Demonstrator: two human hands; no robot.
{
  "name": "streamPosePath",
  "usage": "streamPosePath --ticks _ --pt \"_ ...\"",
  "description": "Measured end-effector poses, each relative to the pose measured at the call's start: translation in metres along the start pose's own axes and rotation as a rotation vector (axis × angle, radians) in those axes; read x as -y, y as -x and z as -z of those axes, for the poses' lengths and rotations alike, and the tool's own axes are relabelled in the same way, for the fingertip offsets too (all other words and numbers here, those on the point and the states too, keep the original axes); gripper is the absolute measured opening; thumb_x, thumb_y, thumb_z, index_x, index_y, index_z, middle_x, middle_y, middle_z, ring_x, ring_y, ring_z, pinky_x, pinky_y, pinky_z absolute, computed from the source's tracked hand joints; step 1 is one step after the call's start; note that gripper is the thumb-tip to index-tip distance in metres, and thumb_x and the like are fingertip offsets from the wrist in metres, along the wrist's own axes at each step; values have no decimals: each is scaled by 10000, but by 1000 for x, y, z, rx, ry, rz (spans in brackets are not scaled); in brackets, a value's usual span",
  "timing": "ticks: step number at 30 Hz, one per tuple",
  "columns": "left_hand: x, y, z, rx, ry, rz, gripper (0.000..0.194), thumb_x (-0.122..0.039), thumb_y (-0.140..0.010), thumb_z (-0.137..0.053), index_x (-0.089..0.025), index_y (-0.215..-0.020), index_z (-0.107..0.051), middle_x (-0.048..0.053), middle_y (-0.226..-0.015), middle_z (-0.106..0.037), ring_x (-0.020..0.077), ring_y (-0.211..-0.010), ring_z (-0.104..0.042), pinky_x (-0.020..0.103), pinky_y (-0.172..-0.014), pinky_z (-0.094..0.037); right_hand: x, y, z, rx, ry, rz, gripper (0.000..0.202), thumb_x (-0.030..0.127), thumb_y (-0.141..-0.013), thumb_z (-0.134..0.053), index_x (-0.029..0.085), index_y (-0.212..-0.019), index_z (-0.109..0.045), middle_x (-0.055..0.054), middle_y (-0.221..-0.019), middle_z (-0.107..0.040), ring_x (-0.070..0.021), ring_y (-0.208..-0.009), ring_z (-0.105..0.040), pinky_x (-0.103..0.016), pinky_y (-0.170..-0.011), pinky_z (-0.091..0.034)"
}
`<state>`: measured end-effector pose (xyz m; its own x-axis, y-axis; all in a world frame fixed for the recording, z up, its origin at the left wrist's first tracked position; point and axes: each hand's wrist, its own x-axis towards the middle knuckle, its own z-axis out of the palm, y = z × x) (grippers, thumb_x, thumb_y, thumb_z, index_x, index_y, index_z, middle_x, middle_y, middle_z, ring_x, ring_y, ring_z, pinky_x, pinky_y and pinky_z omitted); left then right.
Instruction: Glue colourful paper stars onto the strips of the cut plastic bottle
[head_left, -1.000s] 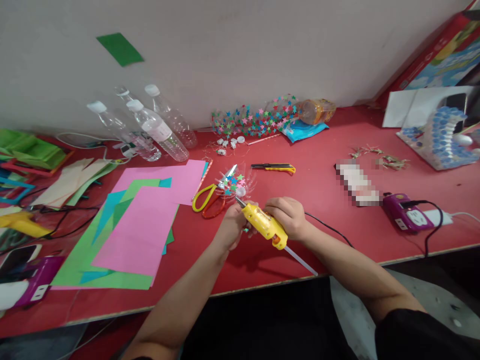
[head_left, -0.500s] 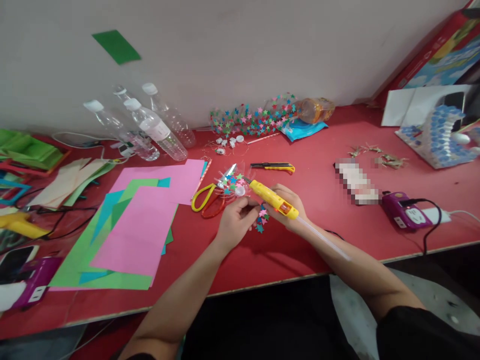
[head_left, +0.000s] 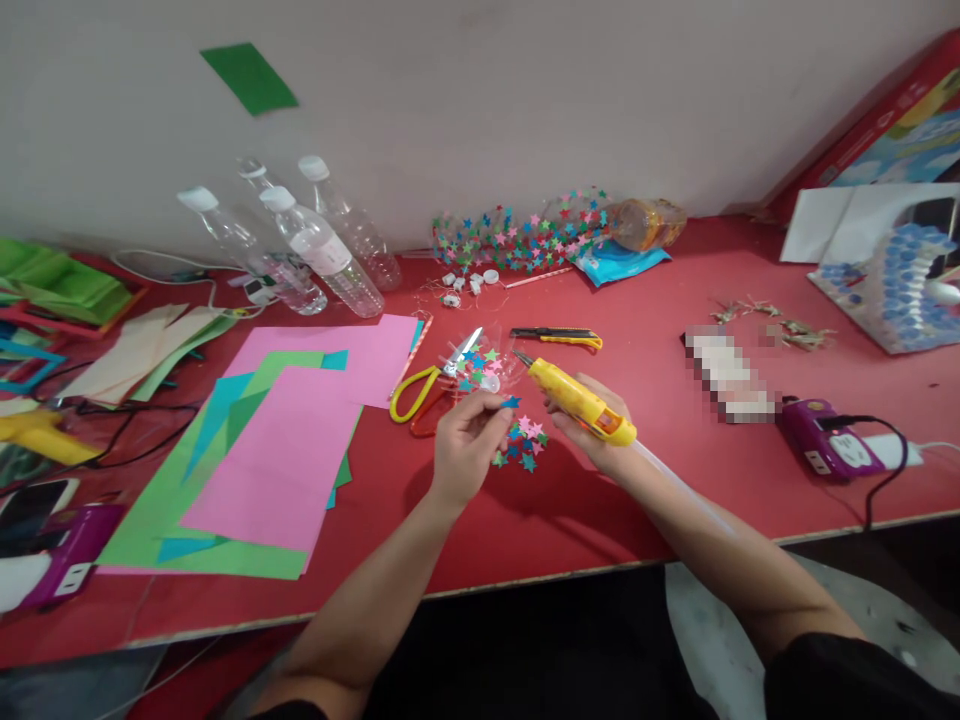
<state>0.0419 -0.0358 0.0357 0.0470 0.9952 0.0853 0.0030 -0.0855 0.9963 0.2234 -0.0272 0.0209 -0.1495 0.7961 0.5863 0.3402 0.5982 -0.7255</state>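
Note:
Between thumb and finger, my left hand point(head_left: 466, 440) pinches a small blue paper star point(head_left: 512, 403). My right hand point(head_left: 592, 420) is wrapped round a yellow hot glue gun point(head_left: 574, 397), whose metal nozzle points up and left, close to the star. A clear glue stick point(head_left: 679, 480) sticks out of its back over my forearm. Below the hands lies a loose pile of coloured stars point(head_left: 529, 430). Just beyond, a clear plastic piece covered with stars point(head_left: 480, 368) rests by open scissors point(head_left: 416, 392). A yellow utility knife point(head_left: 556, 337) lies behind the glue gun.
Coloured paper sheets point(head_left: 277, 450) spread over the red table's left. Several clear bottles point(head_left: 334, 260) stand by the wall, near a star-covered bottle point(head_left: 517, 235) on its side. A blurred-out flat object point(head_left: 729, 375) and a purple power socket point(head_left: 829, 440) are at right.
My hands have moved apart. The blue star now shows between my left fingertips, and the glue gun has shifted right. More of the star pile is visible. The view has shifted slightly.

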Motion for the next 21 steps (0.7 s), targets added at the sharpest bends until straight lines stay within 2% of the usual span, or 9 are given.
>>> streamPosePath --ticks 3,6,11,16,21 --pt "0 -4 13 -139 -63 -80 108 -287 -808 -637 -189 -763 -630 -50 -581 -512 61 -440 -414 197 -434 -354 5 -2 4 91 33 122 122 276 -903 -568 225 -792 -563 -11 -708 -616 -154 -650 -570 -307 -611 -465" --pt "2 -7 22 -188 -179 -144 140 -296 -821 -631 -187 -734 -637 -43 -587 -501 78 -497 -418 210 -494 -366 6 -3 2 168 8 181 194 284 -904 -560 230 -725 -509 12 -633 -563 -144 -591 -519 -304 -576 -437" --pt "8 -9 26 -201 -248 -159 144 -313 -831 -626 -194 -754 -653 -32 -601 -525 105 -544 -447 227 -540 -388 5 -3 -2 234 -1 150 257 301 -898 -559 245 -666 -465 29 -577 -479 -133 -514 -453 -299 -493 -387" --pt "8 -7 25 -148 -277 -155 153 -308 -827 -616 -199 -728 -657 -14 -620 -563 127 -584 -495 240 -567 -414 4 -2 -3 263 29 73 260 319 -892 -566 248 -656 -482 18 -574 -502 -137 -502 -483 -311 -478 -413" --pt "8 -6 26 -164 -273 -167 147 -305 -823 -627 -202 -725 -665 -10 -625 -572 129 -588 -497 248 -577 -422 0 0 -6 272 31 92 277 323 -907 -545 258 -648 -471 14 -565 -515 -140 -497 -486 -322 -475 -417"
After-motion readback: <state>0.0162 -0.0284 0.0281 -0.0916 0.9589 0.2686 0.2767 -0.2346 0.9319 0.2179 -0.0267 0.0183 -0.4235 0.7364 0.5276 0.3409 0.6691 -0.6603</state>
